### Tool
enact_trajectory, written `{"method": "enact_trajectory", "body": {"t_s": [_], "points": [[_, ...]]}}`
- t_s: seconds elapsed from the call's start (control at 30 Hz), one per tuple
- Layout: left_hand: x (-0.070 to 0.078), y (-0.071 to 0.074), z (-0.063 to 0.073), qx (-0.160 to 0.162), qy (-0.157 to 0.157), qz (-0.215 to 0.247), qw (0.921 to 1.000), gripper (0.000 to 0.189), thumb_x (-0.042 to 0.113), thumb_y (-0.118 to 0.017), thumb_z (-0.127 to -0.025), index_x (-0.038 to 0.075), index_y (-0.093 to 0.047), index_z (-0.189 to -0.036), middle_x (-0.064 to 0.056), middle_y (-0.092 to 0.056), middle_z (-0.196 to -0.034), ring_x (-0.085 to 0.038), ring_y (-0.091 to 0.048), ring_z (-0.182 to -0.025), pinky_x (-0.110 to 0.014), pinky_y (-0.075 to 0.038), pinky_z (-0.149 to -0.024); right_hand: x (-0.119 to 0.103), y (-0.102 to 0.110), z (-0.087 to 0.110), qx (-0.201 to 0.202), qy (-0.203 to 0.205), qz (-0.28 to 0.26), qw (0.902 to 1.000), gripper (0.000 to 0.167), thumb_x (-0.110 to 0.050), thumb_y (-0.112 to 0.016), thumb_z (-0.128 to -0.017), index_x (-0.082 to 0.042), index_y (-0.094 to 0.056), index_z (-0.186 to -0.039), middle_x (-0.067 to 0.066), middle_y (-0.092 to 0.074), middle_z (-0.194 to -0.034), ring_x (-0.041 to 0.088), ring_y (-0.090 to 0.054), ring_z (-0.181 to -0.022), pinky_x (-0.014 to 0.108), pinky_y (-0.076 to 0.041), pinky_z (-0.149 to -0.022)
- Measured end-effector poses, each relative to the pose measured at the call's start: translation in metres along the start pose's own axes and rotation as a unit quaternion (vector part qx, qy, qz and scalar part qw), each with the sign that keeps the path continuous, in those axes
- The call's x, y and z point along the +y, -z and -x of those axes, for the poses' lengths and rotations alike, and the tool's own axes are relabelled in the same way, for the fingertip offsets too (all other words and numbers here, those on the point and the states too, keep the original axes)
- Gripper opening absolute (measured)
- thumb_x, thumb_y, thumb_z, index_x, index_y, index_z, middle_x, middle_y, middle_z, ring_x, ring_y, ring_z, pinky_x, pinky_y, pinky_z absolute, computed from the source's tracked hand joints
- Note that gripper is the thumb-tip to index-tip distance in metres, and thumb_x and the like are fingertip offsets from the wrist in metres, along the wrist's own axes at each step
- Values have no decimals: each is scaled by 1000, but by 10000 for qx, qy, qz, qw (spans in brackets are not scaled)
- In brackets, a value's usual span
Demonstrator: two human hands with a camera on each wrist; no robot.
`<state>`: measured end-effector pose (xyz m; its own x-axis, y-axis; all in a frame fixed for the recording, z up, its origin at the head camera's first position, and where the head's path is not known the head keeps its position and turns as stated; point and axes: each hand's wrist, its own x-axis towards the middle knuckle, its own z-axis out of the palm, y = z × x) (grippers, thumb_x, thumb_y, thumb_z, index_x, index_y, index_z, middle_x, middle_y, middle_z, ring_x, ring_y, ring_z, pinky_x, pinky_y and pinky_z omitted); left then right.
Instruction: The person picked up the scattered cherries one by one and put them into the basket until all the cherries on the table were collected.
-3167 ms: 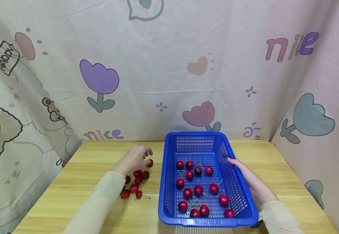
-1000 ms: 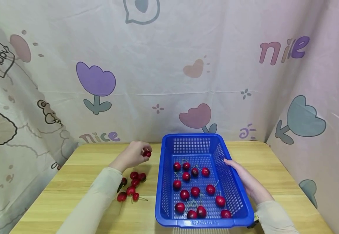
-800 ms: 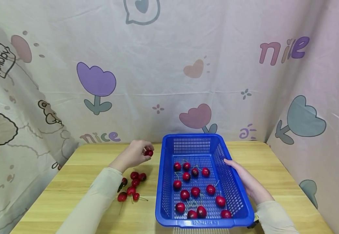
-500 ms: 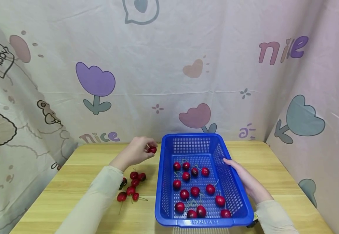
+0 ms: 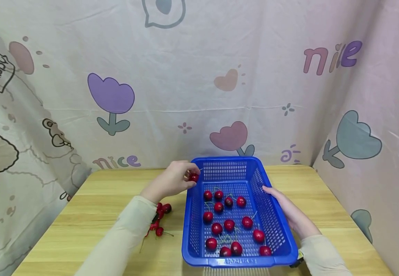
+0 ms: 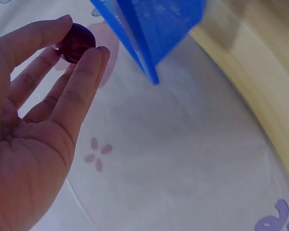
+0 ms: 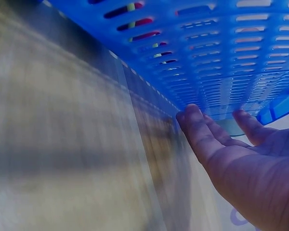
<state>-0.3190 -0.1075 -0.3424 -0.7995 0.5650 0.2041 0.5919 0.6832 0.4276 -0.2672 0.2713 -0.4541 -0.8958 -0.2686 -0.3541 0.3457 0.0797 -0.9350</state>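
In the head view, my left hand [image 5: 173, 178] pinches a dark red cherry [image 5: 194, 177] over the left rim of a blue plastic basket [image 5: 239, 262], near its far corner. The left wrist view shows this cherry [image 6: 77, 44] between thumb and fingertips, with the basket [image 6: 168, 29] beyond. My right hand [image 5: 294, 211] holds the basket's right side, thumb over the rim. Seen from the right wrist, its fingers lie against the slotted outside of the basket [image 7: 216, 57]. Several stemmed cherries [image 5: 229, 225] are spread over the basket floor.
More cherries [image 5: 166, 208] lie in a small cluster on the wooden table [image 5: 92, 214], left of the basket and partly hidden by my left forearm. A printed white cloth [image 5: 172, 126] hangs behind the table and along both sides.
My left hand has picked up a cherry from the table and carried it up and to the right, over the basket's left rim. My right hand keeps its place on the basket.
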Motion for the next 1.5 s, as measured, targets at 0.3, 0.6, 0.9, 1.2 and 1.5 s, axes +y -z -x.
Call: {"method": "enact_trajectory", "body": {"t_s": [0.3, 0.6, 0.9, 1.2, 1.5], "points": [[24, -10, -17, -131, -379, -75, 9992, 23, 6, -83, -92, 12, -78, -113, -3, -74, -106, -18, -62, -92, -29, -61, -83, -2, 0, 0, -21, 0, -9, 10000, 90, -67, -41, -108, -23, 3, -173, 29, -38, -165, 33, -69, -125, 59, -60, -103], [45, -26, -28, -529, -516, -108, 9972, 24, 8, -82, -94, 13, -78, -117, -2, -75, -109, -16, -65, -99, -29, -63, -89, -2, 2, 0, -121, 81, 0, 9999, 89, -65, -39, -109, -25, 7, -173, 30, -37, -165, 32, -70, -124, 59, -61, -102], [63, -43, -34, -972, -759, -453, 9913, 21, 14, -83, -95, 15, -78, -115, -1, -76, -108, -13, -66, -96, -25, -61, -91, -3, 2, -1, -91, 120, 11, 9999, 86, -63, -38, -110, -23, 6, -173, 32, -38, -161, 33, -70, -119, 60, -62, -99], [78, -54, -37, -1375, -648, -459, 9873, 24, 14, -84, -94, 18, -79, -117, 0, -77, -111, -11, -69, -101, -27, -63, -95, -1, 2, 0, -36, 113, -26, 9999, 86, -62, -39, -110, -24, 5, -173, 32, -36, -163, 35, -68, -122, 61, -61, -100], [86, -59, -42, -1605, -719, -561, 9828, 21, 16, -85, -93, 19, -79, -112, 4, -76, -104, -7, -67, -91, -23, -64, -88, -1, 1, 0, -24, 95, -37, 9999, 87, -63, -40, -109, -25, 6, -173, 31, -36, -164, 35, -68, -124, 62, -61, -101]]}}
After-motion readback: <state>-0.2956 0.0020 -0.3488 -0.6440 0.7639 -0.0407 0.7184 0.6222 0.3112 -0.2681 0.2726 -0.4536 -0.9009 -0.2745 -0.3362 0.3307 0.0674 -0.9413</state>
